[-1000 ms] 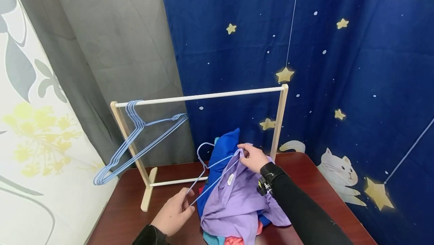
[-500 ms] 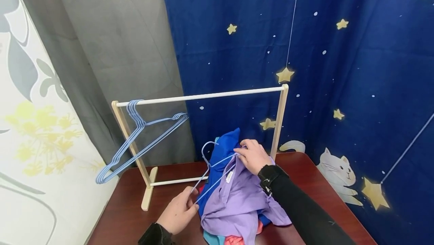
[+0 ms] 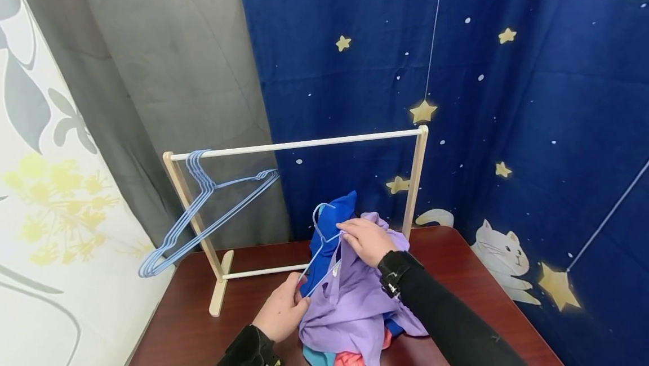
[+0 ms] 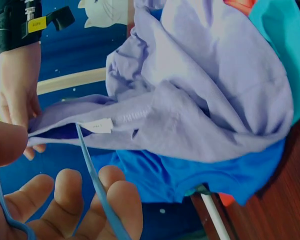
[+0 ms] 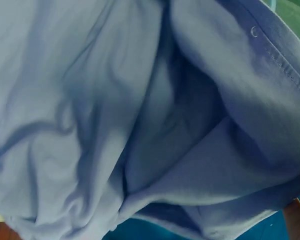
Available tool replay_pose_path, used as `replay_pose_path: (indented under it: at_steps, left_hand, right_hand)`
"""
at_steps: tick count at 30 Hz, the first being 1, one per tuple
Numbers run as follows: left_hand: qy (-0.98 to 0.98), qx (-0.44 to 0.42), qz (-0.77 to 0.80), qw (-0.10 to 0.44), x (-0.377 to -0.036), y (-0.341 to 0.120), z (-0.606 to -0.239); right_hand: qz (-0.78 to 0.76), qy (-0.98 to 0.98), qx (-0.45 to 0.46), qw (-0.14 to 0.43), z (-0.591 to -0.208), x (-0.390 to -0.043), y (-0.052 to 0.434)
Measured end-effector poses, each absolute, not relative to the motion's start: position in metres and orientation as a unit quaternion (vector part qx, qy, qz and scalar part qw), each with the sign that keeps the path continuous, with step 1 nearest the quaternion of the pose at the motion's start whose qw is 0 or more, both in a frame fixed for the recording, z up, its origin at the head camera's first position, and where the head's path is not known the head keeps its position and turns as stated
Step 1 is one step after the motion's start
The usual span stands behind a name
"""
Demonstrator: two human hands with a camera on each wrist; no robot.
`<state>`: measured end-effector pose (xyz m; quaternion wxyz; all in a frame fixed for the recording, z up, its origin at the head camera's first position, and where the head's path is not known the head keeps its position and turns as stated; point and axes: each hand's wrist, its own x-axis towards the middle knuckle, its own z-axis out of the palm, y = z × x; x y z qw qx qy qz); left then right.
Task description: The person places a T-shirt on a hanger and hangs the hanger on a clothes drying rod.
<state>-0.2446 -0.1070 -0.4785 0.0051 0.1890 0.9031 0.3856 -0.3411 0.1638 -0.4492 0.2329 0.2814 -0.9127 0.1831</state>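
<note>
Both hands have drawn closer together since a moment ago, and the blue wire hanger has slid further under the purple shirt's collar, its hook now standing up right in front of the blue garment.

Over on the left, a bunch of spare blue hangers hangs from the left end of the small wooden rack, tilted outward past its post. The rack stands at the back of the dark red table, with a grey curtain and a navy curtain printed with stars and a cat behind it.

Coming across, the left hand sits near the table's front edge, its fingers curled round the lower arm of the hanger; the left wrist view shows the wire running between thumb and fingers. The hanger slants up from there to the shirt's neck opening.

Next, the purple shirt lies heaped on top of a pile of clothes in the middle of the table, with the blue garment beneath and behind it and a bit of teal and red peeking out at the bottom. The right hand, in a black sleeve, pinches the shirt's collar beside the white label. Its wrist camera sees only folds of purple cloth.
</note>
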Motion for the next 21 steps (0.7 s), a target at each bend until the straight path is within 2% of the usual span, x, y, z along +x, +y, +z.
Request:
replay_pose_path:
  at_steps: [16,21]
  left_hand:
    - [0.895,0.19,0.404,-0.004,-0.253,-0.085,-0.477]
    - [0.886,0.203,0.417,-0.013,-0.255,-0.079,-0.477]
  right_hand:
    - [0.235,-0.899,0.302,0.213,-0.435,-0.325,0.138]
    - [0.255,-0.885,0.314,0.229,-0.43,-0.325,0.134]
